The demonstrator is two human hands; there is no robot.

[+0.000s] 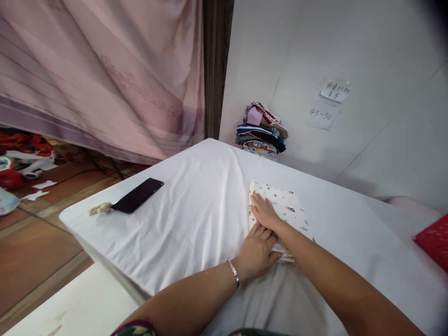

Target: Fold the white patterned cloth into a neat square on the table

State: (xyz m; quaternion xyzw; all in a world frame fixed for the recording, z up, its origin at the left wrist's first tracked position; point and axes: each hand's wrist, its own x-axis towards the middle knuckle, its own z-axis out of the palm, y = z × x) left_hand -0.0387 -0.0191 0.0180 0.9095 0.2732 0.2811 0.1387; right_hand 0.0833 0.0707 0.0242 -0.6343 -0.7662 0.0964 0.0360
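A folded white cloth with small dark spots [289, 205] lies on the white-sheeted table [196, 200]. My right hand [263, 211] lies flat on its left part, fingers stretched toward the far edge. My left hand [257, 252], a silver bracelet on its wrist, presses the cloth's near left corner with its fingers tucked under my right wrist. Neither hand holds anything up.
A black phone [138, 195] lies at the table's left edge beside a small knotted cord [100, 209]. A stack of folded clothes [262, 131] sits at the far corner against the wall. Something red [434, 240] lies at the right. Pink curtain hangs behind.
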